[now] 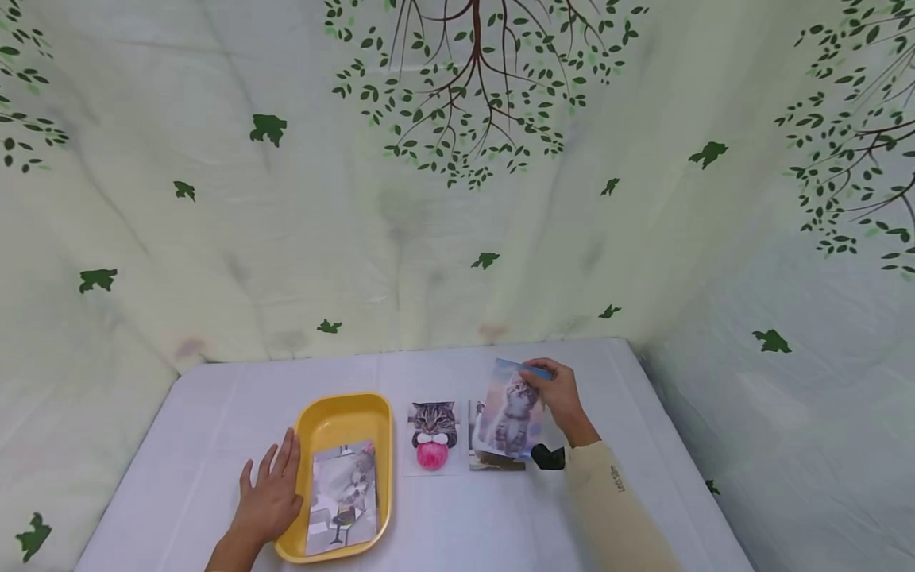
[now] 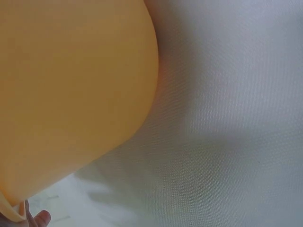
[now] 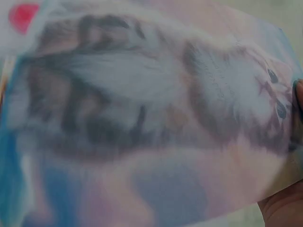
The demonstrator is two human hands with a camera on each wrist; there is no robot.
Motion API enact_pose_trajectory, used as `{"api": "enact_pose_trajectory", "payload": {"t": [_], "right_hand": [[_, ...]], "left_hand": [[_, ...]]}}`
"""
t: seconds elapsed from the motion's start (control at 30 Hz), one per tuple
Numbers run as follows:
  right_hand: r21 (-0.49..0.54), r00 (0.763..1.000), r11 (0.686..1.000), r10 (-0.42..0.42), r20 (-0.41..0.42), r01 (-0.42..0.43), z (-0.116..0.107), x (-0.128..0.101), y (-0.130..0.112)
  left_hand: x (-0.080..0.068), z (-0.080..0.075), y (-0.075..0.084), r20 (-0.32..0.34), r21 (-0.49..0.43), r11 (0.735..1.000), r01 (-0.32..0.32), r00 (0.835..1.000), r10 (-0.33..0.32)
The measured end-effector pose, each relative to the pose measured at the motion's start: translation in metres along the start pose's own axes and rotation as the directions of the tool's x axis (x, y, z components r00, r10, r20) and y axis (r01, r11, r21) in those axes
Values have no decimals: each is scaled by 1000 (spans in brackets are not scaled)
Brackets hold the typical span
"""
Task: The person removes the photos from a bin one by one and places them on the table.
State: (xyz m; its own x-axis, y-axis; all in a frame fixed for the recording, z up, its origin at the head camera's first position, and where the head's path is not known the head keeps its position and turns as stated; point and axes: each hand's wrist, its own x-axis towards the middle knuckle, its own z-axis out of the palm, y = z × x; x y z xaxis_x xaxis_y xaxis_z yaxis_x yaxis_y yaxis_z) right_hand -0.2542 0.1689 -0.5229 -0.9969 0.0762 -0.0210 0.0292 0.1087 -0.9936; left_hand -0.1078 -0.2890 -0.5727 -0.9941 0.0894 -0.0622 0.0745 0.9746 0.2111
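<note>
White cloth table (image 1: 465, 524); hands: glossy kitten photo (image 1: 509, 413), yellow tray (image 1: 336, 421).

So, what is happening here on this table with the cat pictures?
A person is handling cat photos at a white table. The right hand pinches a kitten photo by its top edge, lifted over another photo lying flat. The left hand rests with straight fingers against the side of a yellow tray, which already holds one photo. A photo of a cat with a pink ball lies between the tray and the lifted one.
</note>
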Motion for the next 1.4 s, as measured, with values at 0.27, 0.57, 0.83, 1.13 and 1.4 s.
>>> {"api": "enact_pose_trajectory", "payload": {"t": [0.27,0.57,0.83,1.13,1.4], "right_hand": [[-111,996,990,85,9,-83,-54,11,25],[-269,989,955,142,47,-124,-77,22,55],[-345,979,919,206,9,-190,-68,23,70],[-394,986,905,166,-23,-162,-64,24,67],[-398,999,916,24,-49,-41,-46,22,60]], "left_hand": [[0,-3,3,41,-16,1000,27,999,-27],[1,-3,2,32,1,1000,21,999,-21],[2,-4,3,49,-1,999,34,998,-34],[1,-4,2,49,-6,1000,31,998,-30],[0,-3,1,34,-1,1000,22,999,-22]]}}
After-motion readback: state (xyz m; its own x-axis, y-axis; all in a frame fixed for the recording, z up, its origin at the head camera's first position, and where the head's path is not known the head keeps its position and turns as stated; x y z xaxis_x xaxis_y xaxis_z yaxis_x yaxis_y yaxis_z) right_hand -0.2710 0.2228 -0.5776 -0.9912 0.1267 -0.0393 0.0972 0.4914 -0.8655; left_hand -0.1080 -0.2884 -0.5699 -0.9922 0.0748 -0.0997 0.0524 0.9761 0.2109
